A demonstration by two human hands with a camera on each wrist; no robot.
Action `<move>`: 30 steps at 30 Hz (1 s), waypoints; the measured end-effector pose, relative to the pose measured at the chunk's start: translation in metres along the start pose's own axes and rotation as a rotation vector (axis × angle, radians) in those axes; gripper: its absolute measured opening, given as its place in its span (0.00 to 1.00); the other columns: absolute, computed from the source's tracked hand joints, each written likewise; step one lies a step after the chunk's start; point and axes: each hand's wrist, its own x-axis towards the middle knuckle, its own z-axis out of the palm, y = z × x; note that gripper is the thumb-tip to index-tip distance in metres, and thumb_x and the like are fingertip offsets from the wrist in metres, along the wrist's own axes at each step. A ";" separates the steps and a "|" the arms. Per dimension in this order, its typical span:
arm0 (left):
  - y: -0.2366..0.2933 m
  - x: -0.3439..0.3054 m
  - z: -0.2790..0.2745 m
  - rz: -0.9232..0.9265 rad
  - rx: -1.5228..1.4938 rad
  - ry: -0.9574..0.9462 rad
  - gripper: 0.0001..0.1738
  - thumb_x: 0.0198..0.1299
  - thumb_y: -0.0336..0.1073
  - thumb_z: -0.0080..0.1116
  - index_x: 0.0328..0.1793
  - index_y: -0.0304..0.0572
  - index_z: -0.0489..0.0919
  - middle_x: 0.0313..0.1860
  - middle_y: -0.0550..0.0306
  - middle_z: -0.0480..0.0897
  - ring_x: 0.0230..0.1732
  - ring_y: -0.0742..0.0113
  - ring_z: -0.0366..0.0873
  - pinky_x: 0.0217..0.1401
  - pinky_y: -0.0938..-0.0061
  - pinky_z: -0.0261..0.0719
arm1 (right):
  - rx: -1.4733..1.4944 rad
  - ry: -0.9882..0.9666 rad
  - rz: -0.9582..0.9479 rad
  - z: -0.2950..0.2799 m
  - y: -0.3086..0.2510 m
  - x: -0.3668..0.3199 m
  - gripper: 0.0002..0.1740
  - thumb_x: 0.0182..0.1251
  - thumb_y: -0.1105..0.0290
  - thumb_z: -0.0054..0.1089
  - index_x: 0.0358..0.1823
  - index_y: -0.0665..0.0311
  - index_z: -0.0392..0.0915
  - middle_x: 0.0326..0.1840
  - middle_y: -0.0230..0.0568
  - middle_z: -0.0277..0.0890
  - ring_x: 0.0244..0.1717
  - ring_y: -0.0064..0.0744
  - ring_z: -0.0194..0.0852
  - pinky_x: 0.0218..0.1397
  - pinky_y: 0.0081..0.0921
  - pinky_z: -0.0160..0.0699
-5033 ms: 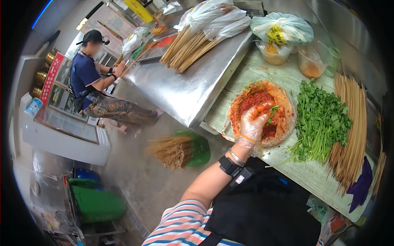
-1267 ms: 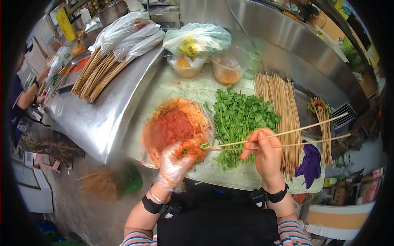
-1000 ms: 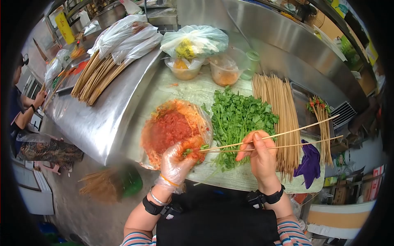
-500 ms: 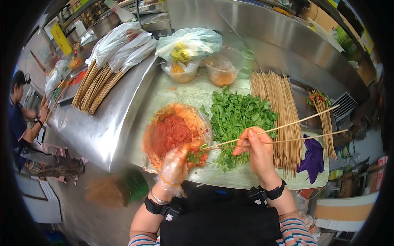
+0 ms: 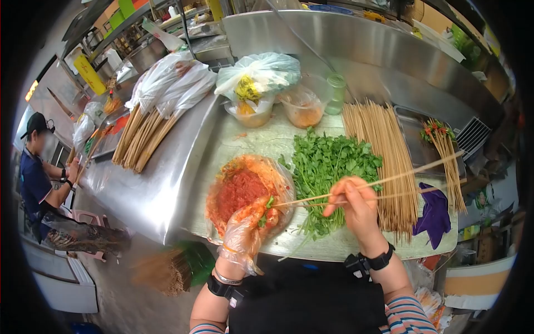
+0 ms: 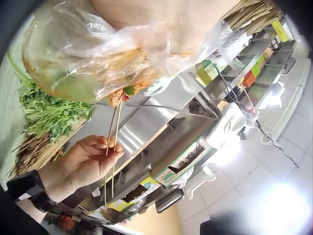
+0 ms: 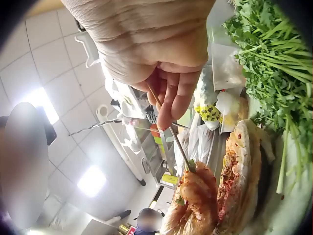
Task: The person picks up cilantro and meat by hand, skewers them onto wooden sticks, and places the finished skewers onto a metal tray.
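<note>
Over the near right edge of the bag of red marinated food [image 5: 239, 186], the left hand [image 5: 243, 231], in a clear plastic glove, pinches red-coated food with a green stem [image 5: 270, 202]. Two thin wooden skewers [image 5: 311, 199] run from that food to the bare right hand [image 5: 359, 209], whose thumb and fingers grip them partway along; their far ends spread apart and blur. The left wrist view shows both skewer tips at the food [image 6: 117, 98]. In the right wrist view the gloved fingers [image 7: 198, 191] curl round the coated piece. Green herbs [image 5: 334, 178] lie behind the right hand.
Loose skewers [image 5: 384, 167] lie right of the herbs, beside a purple cloth [image 5: 434, 215] and a metal tray [image 5: 410, 131]. Plastic tubs [image 5: 303, 106] stand at the back. Bagged skewers [image 5: 146, 136] rest on the steel counter [image 5: 150, 195]. Another person [image 5: 41, 178] stands far left.
Earlier the right hand was out of view and the left hand was in the bag; now both meet at the skewers. Lately the view has shifted, and the skewers' far ends have moved.
</note>
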 end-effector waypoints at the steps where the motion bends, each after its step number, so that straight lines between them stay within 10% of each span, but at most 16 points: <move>1: 0.001 0.001 0.000 0.022 -0.019 0.009 0.17 0.65 0.26 0.52 0.59 0.25 0.72 0.50 0.43 0.78 0.45 0.59 0.79 0.46 0.72 0.84 | 0.024 0.022 -0.048 0.002 -0.001 -0.005 0.15 0.76 0.64 0.40 0.39 0.69 0.72 0.31 0.41 0.75 0.29 0.32 0.80 0.36 0.26 0.81; 30: -0.025 0.018 -0.008 0.404 0.080 0.062 0.17 0.66 0.29 0.49 0.60 0.33 0.73 0.56 0.50 0.77 0.55 0.59 0.76 0.55 0.65 0.79 | -0.828 -0.267 -0.651 0.057 0.030 -0.007 0.09 0.55 0.77 0.60 0.39 0.66 0.77 0.31 0.43 0.73 0.24 0.40 0.75 0.25 0.27 0.75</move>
